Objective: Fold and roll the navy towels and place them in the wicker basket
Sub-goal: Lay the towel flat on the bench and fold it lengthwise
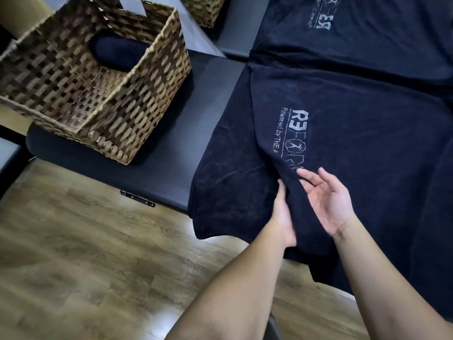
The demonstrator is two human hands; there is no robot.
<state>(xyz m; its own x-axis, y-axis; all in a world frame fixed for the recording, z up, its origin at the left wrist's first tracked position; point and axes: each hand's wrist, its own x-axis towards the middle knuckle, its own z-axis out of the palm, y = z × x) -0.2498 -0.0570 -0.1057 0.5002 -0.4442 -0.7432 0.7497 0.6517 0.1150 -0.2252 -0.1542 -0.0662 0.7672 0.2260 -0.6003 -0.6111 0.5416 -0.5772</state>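
Left hand (282, 212) grips navy towel (355, 133), "Powered by THE".

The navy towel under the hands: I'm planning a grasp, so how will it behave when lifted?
Probably floppy: the navy towel drapes limply over the bench edge and bunches where the left hand holds a fold. Likely not slippery, given its plush surface. It should sag, needing two-handed support.
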